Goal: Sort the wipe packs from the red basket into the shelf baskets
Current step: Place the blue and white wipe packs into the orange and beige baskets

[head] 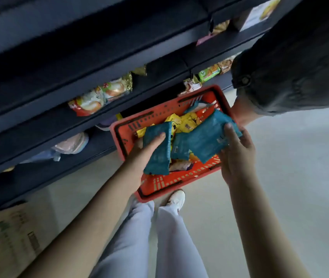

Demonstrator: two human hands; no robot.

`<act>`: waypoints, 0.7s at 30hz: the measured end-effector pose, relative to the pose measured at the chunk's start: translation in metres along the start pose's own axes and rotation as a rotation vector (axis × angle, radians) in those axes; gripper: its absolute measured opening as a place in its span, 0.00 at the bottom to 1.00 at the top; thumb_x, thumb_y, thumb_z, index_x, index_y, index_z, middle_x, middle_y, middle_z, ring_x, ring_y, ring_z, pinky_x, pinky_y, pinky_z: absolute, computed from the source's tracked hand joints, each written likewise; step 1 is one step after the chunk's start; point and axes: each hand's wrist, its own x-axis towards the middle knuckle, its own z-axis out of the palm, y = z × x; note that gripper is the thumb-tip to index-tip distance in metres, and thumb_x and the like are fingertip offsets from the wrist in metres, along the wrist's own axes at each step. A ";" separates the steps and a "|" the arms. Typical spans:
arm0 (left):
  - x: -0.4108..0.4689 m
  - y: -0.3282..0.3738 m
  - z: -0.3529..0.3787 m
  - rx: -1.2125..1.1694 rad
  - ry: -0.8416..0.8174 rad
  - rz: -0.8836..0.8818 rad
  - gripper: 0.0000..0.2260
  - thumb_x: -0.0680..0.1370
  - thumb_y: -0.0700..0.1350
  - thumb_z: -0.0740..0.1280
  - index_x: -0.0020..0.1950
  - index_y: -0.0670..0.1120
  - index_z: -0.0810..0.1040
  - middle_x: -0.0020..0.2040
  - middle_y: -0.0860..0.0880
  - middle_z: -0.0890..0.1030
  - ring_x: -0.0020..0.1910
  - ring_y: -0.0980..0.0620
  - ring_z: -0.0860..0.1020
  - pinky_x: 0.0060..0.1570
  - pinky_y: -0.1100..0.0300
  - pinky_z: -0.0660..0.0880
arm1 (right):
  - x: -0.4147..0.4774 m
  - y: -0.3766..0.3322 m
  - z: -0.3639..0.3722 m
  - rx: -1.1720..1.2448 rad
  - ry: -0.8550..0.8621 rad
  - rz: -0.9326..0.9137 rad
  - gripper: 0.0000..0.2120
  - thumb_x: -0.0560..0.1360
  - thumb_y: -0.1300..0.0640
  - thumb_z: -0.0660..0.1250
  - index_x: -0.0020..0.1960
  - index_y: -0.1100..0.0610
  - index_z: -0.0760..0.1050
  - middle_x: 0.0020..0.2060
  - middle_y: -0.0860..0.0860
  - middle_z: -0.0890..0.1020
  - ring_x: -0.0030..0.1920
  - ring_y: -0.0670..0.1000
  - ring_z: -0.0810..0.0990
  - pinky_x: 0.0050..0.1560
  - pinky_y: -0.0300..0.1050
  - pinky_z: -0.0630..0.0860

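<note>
Pale-trousered legs (159, 237) and two bare forearms filled the near view. The left hand (147, 149) gripped a teal wipe pack (157, 157), thumb on top, fingers under. The right hand (237, 155) pinched a second teal pack (207, 137) by its far edge. Both packs hung just over the red basket (171, 180), where a third teal pack (180, 149) and some yellow packs (187, 121) lay loose. Another person's hand (239, 115), coming out of a dark sleeve (290, 67), seemed to hold the basket up by its far rim.

The likeliest risk was the right-hand pack. It was held by one edge only, so it could sag and slip back into the basket or fall to the floor (290, 177). The basket looked propped on one side only, so a knock from either wrist might tip it. With both hands full, a teal pack could also land in the wrong bay of the dark shelf (59, 121), beside the snack bags (99, 97).

Print on the packs, the snack bags and the cardboard box (9, 237) was too blurred to read; no brand could be made out.
</note>
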 end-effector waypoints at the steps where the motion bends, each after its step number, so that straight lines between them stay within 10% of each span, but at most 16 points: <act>1: -0.025 0.013 0.002 0.004 0.011 0.046 0.26 0.61 0.63 0.75 0.57 0.58 0.78 0.54 0.55 0.84 0.55 0.53 0.81 0.58 0.51 0.75 | -0.022 -0.018 0.009 0.034 -0.018 -0.009 0.02 0.78 0.59 0.66 0.51 0.55 0.75 0.44 0.51 0.81 0.43 0.48 0.81 0.41 0.40 0.78; 7: -0.162 0.072 -0.006 -0.166 0.089 0.258 0.20 0.67 0.55 0.77 0.55 0.55 0.77 0.52 0.52 0.82 0.48 0.55 0.80 0.48 0.56 0.74 | -0.127 -0.094 0.071 0.044 -0.122 0.058 0.09 0.80 0.49 0.62 0.49 0.53 0.76 0.46 0.53 0.80 0.48 0.53 0.79 0.50 0.50 0.77; 12: -0.244 0.120 -0.046 -0.369 -0.051 0.250 0.15 0.65 0.59 0.76 0.49 0.57 0.79 0.37 0.55 0.75 0.35 0.55 0.72 0.34 0.59 0.69 | -0.193 -0.142 0.130 -0.200 -0.391 0.278 0.40 0.62 0.33 0.73 0.66 0.53 0.69 0.56 0.51 0.78 0.51 0.50 0.80 0.52 0.53 0.79; 17: -0.284 0.164 -0.113 -0.495 -0.115 0.274 0.22 0.63 0.55 0.79 0.54 0.53 0.80 0.39 0.50 0.71 0.29 0.54 0.71 0.35 0.55 0.73 | -0.237 -0.153 0.189 -0.190 -0.596 0.270 0.35 0.67 0.46 0.74 0.68 0.55 0.65 0.46 0.50 0.74 0.42 0.48 0.76 0.33 0.42 0.76; 21: -0.304 0.183 -0.174 -0.446 -0.201 0.257 0.30 0.64 0.54 0.75 0.65 0.47 0.78 0.49 0.48 0.81 0.41 0.51 0.77 0.47 0.51 0.77 | -0.270 -0.133 0.232 0.095 -0.717 0.351 0.18 0.67 0.50 0.74 0.50 0.57 0.71 0.37 0.51 0.72 0.33 0.47 0.73 0.36 0.40 0.71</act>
